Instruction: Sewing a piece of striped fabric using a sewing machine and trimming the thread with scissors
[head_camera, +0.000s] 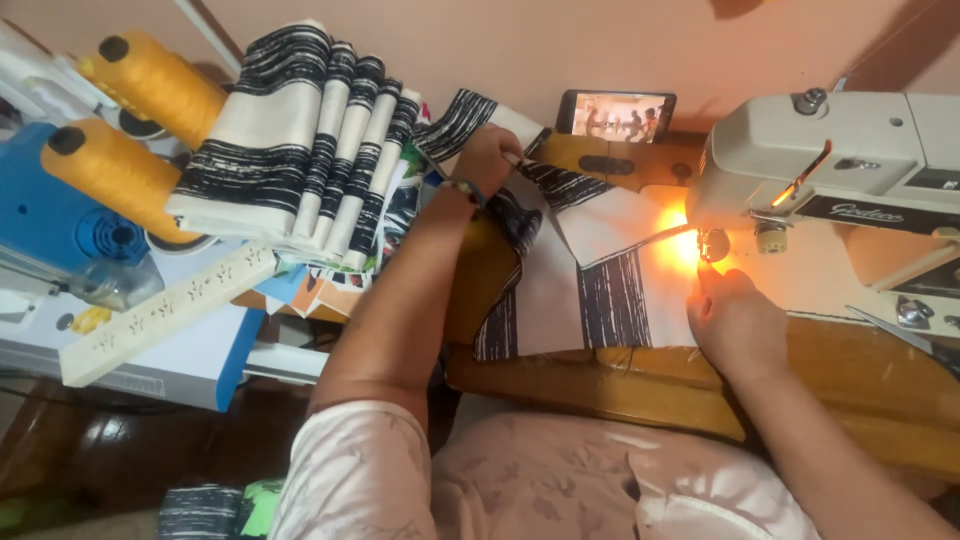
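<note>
Sewing at a wooden surface (640, 385), head view looking down. Left hand (487, 157) reaches far forward, fingers pinched on the far edge of the cloth (600, 270), a cream piece with black brushed stripes. Cloth lies flat across the surface, running from the left hand to the needle area under the sewing machine (850, 160). Right hand (735, 318) rests on the cloth's near right corner, just beside the needle; fingers look bent and pressing down, exact grip cannot be told because of glare. Bright orange lamp glow (680, 240) on the cloth at the needle. Machine is cream-grey, on the right.

Left of the cloth: a stack of folded cloths (300, 140) in the same striped pattern, lying on loose printed sheets. Further left, two orange thread cones (130, 120) on a blue-and-white machine (60, 220). A cream power strip (165, 310) lies slanted in front of it. A phone (616, 115) stands against the wall behind the cloth, screen lit. Scissors (905, 335) at the right edge, partly visible.
</note>
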